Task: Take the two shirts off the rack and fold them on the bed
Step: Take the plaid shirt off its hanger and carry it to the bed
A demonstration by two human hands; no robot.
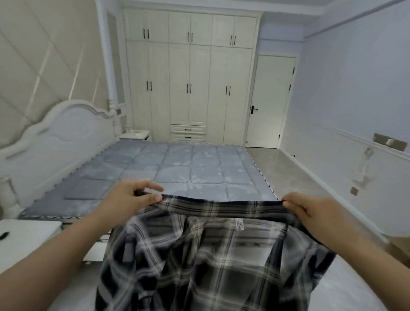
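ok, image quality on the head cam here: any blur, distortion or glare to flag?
Head view: soft overall, with motion blur on the plaid shirt, worst toward its lower left; the left hand and right hand pinching its top edge are a bit sharper. Wide-angle bending shows at the wall lines and headboard. Light is flat and cool, shadows faint; one small glare spot on the floor at bottom centre.

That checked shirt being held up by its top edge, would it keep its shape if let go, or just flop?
Probably flop. The shirt hangs in loose folds below the left hand and right hand, so it looks soft and limp. A fingertip pinch at each end carries it, so it seems light. The top edge sags slightly between the hands.
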